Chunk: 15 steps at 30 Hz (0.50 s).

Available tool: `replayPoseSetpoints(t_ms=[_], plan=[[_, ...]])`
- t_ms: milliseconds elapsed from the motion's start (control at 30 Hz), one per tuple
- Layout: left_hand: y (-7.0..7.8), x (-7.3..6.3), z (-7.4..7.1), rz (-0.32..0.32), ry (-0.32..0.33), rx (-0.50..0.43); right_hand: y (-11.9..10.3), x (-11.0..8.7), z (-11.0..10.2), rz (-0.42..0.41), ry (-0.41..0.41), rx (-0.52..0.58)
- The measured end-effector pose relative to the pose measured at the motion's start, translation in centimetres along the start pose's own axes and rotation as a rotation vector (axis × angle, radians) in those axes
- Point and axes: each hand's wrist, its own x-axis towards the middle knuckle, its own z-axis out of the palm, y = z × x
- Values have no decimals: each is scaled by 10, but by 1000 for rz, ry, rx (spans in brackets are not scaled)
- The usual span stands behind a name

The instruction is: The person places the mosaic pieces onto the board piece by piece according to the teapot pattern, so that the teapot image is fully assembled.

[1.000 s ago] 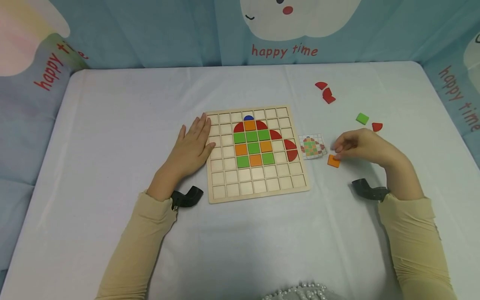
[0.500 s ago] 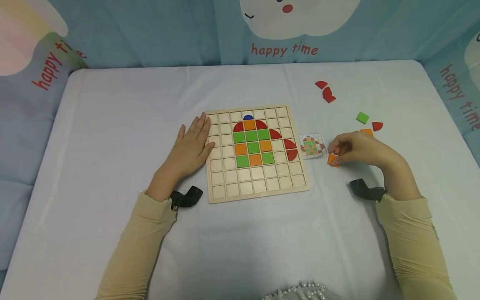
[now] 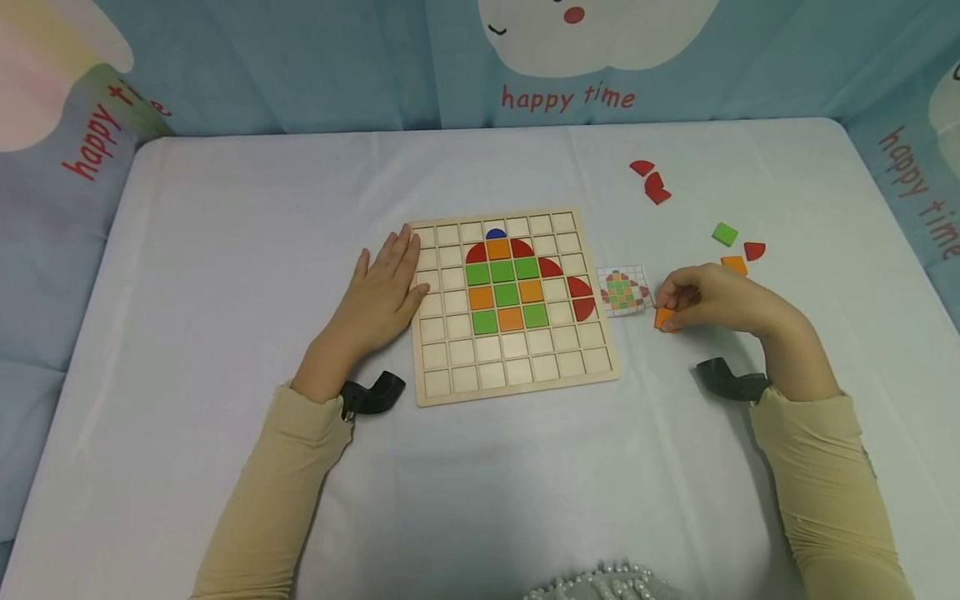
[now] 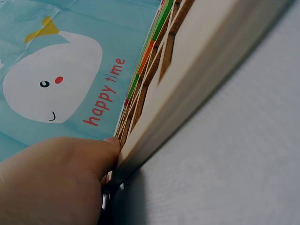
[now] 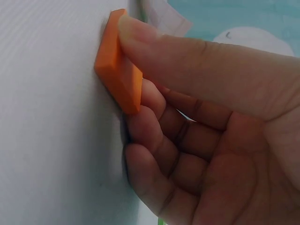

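My left hand (image 3: 381, 287) lies with straight fingers along the left edge of a wooden grid board (image 3: 517, 372); its thumb rests on the rim in the left wrist view. Green, orange, red and blue pieces fill some of the board's squares. To the right of the board, my right hand (image 3: 716, 298) pinches an orange square tile (image 5: 112, 61) at the white tabletop. The right wrist view shows the thumb on the tile's face and the curled fingers against its far edge. A small printed pattern card (image 3: 624, 292) lies between the board and that hand.
Beyond the right hand lie a loose orange tile (image 3: 734, 265), a green tile (image 3: 724, 234) and a red quarter-round piece (image 3: 754, 251). Several red pieces (image 3: 654, 188) are farther back. A blue printed curtain (image 3: 337, 67) borders the table.
My right hand has shifted slightly, its thumb and fingers coming together on the orange tile, and a second orange tile behind it has come into sight. The left hand has stayed put.
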Motion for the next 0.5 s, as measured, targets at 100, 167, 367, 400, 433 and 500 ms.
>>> replayPoseSetpoints(t_ms=[100,167,367,400,433,500], plan=[[0,0,0,0,1,1,0,0,1,-2,5,1],[0,0,0,2,2,1,-1,0,1,-6,6,-3],[0,0,0,6,3,-1,0,0,0,-30,-4,-12],[0,0,0,7,4,-2,0,0,0,-31,-4,-15],[0,0,-1,9,5,-6,0,0,0,-30,-3,-19],[0,-1,-1,13,13,-12,0,-1,0,-29,-4,-29]])
